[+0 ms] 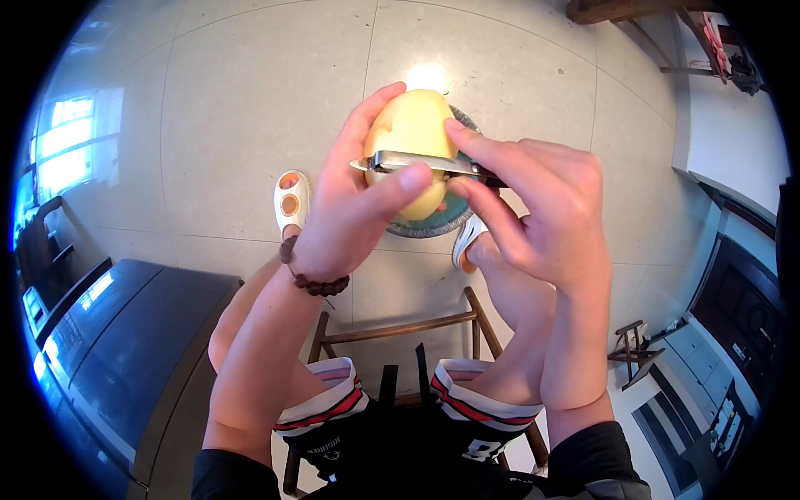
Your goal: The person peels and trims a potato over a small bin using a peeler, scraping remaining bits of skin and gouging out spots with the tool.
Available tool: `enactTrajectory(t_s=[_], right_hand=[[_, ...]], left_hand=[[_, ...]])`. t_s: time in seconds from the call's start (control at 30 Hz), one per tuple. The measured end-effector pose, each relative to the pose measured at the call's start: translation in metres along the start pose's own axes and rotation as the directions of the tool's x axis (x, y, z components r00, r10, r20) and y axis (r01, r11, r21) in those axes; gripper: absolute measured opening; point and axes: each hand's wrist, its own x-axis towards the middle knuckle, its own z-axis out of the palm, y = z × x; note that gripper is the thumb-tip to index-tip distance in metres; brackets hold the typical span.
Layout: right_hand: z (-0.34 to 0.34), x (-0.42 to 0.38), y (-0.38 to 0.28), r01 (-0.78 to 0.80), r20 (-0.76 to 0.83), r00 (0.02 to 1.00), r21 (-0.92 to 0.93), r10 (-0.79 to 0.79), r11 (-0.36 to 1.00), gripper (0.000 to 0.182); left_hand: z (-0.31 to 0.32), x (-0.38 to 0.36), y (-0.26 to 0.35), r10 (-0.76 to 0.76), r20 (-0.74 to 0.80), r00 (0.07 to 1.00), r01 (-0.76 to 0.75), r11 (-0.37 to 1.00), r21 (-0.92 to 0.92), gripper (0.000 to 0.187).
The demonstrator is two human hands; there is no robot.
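Note:
A large, pale yellow peeled potato point(412, 121) is held up in my left hand point(346, 196), its fingers wrapped around the far side and the thumb across the near part. My right hand point(546, 196) grips the dark handle of a metal peeler point(421, 160). The peeler's blade lies crosswise over the lower half of the potato. My right index fingertip rests at the potato's right edge. Beneath both hands is a round container point(429, 231) with a grey rim and a greenish inside, mostly hidden by the potato.
My feet in white clogs point(292, 200) stand on either side of the container on the tiled floor point(250, 100). A wooden stool frame point(400, 328) is under me. To the left stands a dark glossy cabinet or table point(142, 333); wooden furniture point(621, 8) is at the upper right.

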Motion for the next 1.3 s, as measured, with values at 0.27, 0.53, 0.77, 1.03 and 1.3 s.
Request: enactTrajectory(t_s=[0.27, 0.53, 0.77, 1.03, 1.3], right_hand=[[-0.002, 0.001, -0.001, 0.002, 0.023, 1.0, -0.049, -0.001, 0.999, 0.032], [-0.002, 0.002, -0.001, 0.064, -0.01, 0.998, -0.149, -0.066, 0.987, 0.041], [0.002, 0.003, -0.002, 0.046, -0.035, 0.998, -0.152, -0.052, 0.987, 0.041], [0.002, 0.001, -0.003, -0.16, 0.062, 0.986, 0.074, 0.156, 0.984, 0.041], [-0.007, 0.0, -0.011, -0.568, 0.305, 0.82, 0.322, 0.485, 0.758, 0.021]], left_hand=[[-0.003, 0.001, 0.004, -0.023, 0.031, 0.999, 0.024, 0.999, -0.04, 0.095], [-0.002, 0.002, 0.0, -0.032, 0.019, 0.999, 0.034, 0.993, -0.115, 0.092], [0.004, 0.001, 0.0, -0.019, -0.052, 0.998, 0.014, 0.996, -0.089, 0.098], [-0.002, 0.002, 0.001, 0.001, -0.057, 0.998, -0.002, 1.0, -0.02, 0.098], [-0.004, 0.002, -0.002, 0.03, -0.044, 0.999, -0.027, 0.997, 0.077, 0.098]])
